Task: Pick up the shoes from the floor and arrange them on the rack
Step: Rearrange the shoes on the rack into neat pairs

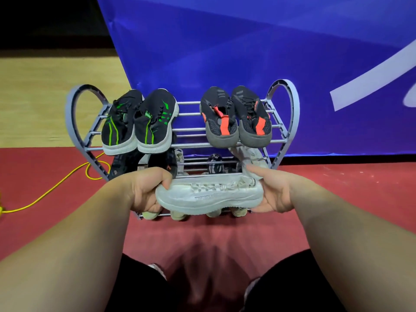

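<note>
A white shoe point(209, 194), knit-topped with pale laces and a thick sole, lies sideways in front of the grey rack point(290, 122), level with its lower shelves. The left hand point(146, 190) grips one end, the right hand point(274, 190) the other. Two black pairs sit on the top shelf.

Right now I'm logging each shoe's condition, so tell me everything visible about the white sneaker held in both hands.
The white knit sneaker has white laces, a thick pale rubber sole and small, unreadable side print. It is held sideways in front of the grey metal-bar rack, the left hand gripping one end, the right hand the other.
</note>
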Motion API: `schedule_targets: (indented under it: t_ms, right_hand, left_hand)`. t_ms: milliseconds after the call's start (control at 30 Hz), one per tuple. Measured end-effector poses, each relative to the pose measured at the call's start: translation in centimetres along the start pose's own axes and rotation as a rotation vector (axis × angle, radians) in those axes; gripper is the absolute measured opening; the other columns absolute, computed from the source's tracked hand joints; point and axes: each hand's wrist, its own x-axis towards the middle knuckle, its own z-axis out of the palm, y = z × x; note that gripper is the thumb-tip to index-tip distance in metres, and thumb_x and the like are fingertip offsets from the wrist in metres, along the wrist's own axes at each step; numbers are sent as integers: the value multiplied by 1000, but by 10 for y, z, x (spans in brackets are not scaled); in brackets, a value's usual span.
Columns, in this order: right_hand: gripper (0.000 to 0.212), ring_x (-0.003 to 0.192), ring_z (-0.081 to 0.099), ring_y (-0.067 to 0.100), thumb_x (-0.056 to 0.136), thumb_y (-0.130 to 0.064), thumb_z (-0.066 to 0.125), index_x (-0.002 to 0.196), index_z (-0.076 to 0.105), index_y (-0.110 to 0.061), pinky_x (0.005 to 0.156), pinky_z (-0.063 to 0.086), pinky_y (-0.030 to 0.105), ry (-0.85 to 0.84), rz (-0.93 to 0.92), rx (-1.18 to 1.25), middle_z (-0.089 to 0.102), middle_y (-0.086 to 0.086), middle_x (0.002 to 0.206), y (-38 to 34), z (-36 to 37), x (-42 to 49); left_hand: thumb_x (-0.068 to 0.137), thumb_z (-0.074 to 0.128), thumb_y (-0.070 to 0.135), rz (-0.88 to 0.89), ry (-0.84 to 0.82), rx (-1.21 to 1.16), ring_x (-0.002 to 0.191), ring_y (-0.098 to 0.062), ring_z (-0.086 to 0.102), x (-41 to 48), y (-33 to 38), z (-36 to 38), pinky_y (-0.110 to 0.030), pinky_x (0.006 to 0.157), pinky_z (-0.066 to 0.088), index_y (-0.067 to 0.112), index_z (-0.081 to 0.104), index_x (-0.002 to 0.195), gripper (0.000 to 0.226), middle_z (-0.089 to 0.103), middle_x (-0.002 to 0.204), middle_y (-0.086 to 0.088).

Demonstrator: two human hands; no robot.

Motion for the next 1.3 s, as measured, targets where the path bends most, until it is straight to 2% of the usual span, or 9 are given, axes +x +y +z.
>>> schedule_targets:
  t_ms: [100, 200, 300, 433, 767, 1000, 1067, 1167, 1300]
  right_hand:
    - [52, 74, 76, 21, 85, -61, 65, 115, 74, -19, 68, 63, 31, -55, 20, -105, 78, 5, 95, 6, 1, -10]
    - [45, 58, 72, 15, 78, -48, 74, 103, 76, -11, 47, 54, 21, -151, 49, -189, 76, 8, 80, 11, 2, -20]
    - [38, 54, 70, 13, 80, -36, 76, 105, 74, -7, 45, 54, 19, -164, 26, -169, 75, 10, 77, 13, 3, -18]
    - [37, 61, 74, 18, 87, -27, 74, 113, 68, -2, 54, 61, 25, -91, -33, 15, 77, 14, 86, 10, 9, -5]
    - [31, 72, 77, 26, 105, -18, 55, 126, 62, 4, 64, 65, 33, -64, -134, 420, 76, 18, 100, -12, 39, 59]
    - [16, 85, 74, 29, 100, -10, 61, 106, 63, 5, 68, 63, 34, -76, -32, 231, 71, 22, 101, -17, 57, 75]
    - [24, 90, 71, 28, 98, -15, 65, 107, 57, 5, 70, 63, 36, -10, 43, 98, 67, 21, 96, -13, 54, 71]
    - [22, 90, 69, 27, 100, -18, 60, 108, 59, 2, 99, 54, 42, 72, 151, -51, 75, 14, 85, -1, 37, 67]
    - [95, 111, 67, 35, 84, -44, 79, 151, 34, 4, 74, 60, 51, 163, 193, 24, 54, 21, 143, 12, 1, 58]
  left_hand:
    - [78, 55, 16, 38, 118, -193, 45, -13, 53, 7, 6, 5, -17, 41, 44, 12, 60, 90, 14, 57, 59, -3]
    - [94, 60, 18, 178, 223, -419, 54, -12, 64, 21, 10, 10, -20, 48, 56, 10, 61, 91, 9, 67, 69, -3]
    - [97, 58, 8, 290, 189, -588, 81, -21, 70, 31, 16, 28, -30, 64, 62, 0, 62, 103, 10, 69, 91, -11]
    - [98, 55, 1, 340, 94, -680, 84, -24, 69, 43, 28, 56, -34, 68, 63, -5, 63, 103, 11, 66, 98, -15]
    - [92, 62, 5, 359, 89, -395, 97, -15, 72, 100, 43, 86, -26, 83, 58, 9, 71, 115, 25, 75, 113, -5]
    - [67, 81, 15, 410, 258, 14, 81, -13, 73, 118, 35, 77, -27, 72, 59, 15, 67, 112, 47, 77, 93, 0]
    - [67, 81, 13, 414, 250, 42, 68, -7, 72, 121, 32, 76, -24, 65, 58, 15, 69, 110, 45, 76, 88, 1]
    - [76, 77, 11, 391, 298, 37, 50, -7, 58, 123, 31, 77, -17, 42, 41, 15, 68, 105, 31, 72, 84, -3]
    - [76, 79, 7, 393, 298, -17, 76, -17, 68, 130, 30, 78, -25, 58, 51, 18, 67, 108, 36, 76, 99, -4]
